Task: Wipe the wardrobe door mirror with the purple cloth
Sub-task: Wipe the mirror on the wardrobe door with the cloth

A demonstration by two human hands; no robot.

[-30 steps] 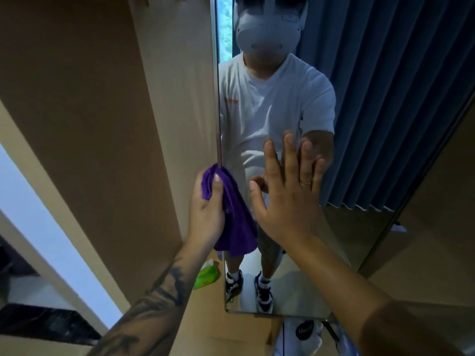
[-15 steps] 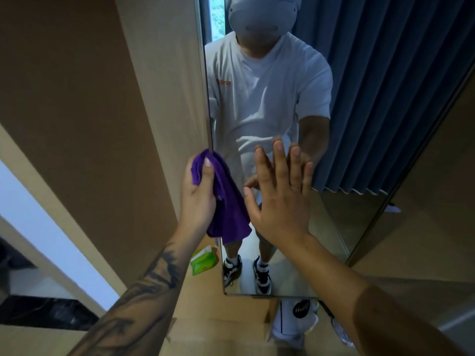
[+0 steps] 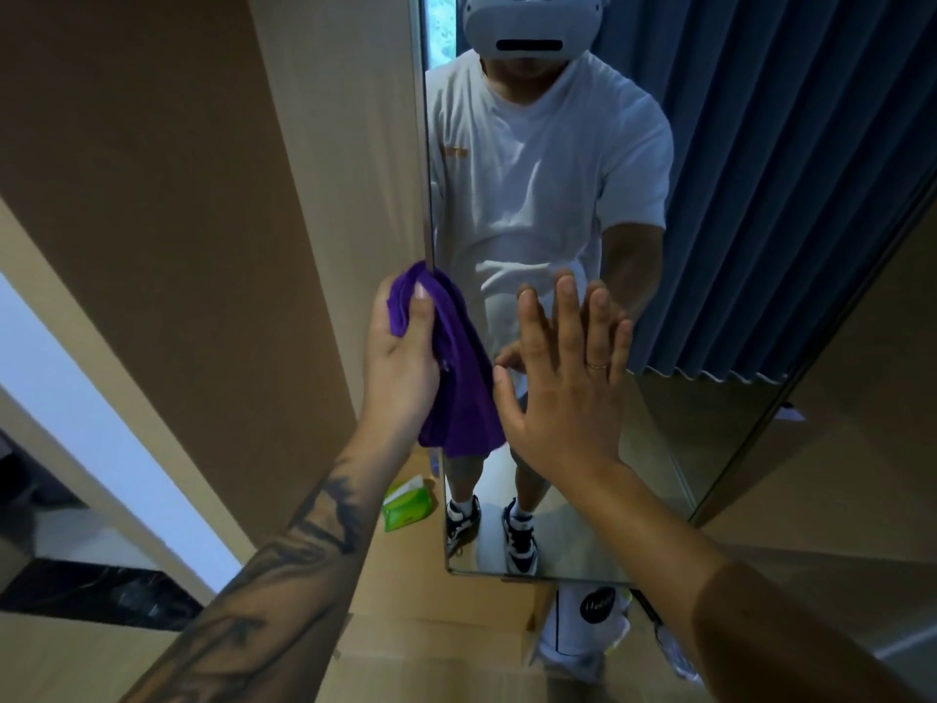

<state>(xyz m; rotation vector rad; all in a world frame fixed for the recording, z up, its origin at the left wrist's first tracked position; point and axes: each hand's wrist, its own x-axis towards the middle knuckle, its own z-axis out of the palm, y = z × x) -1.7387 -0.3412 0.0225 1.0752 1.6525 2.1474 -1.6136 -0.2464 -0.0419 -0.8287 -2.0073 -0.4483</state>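
Note:
The tall wardrobe door mirror (image 3: 720, 235) stands ahead and reflects a person in a white T-shirt and blue curtains. My left hand (image 3: 400, 367) grips the bunched purple cloth (image 3: 459, 393) at the mirror's left edge, thumb on top, and the cloth hangs down below the fist. Just to the right, my right hand (image 3: 563, 388) lies flat on the glass, fingers straight and spread, a ring on one finger. Part of the cloth is hidden behind my left hand.
Tan wardrobe panels (image 3: 167, 205) flank the mirror on the left. A green packet (image 3: 405, 507) lies on the wooden floor near the mirror's lower left corner. A white bag with a black round logo (image 3: 588, 621) sits below the mirror's bottom edge.
My view has shifted, so the mirror and both hands sit a little lower and more to the left in the frame. Both hands keep their positions on the mirror; the cloth stays gripped.

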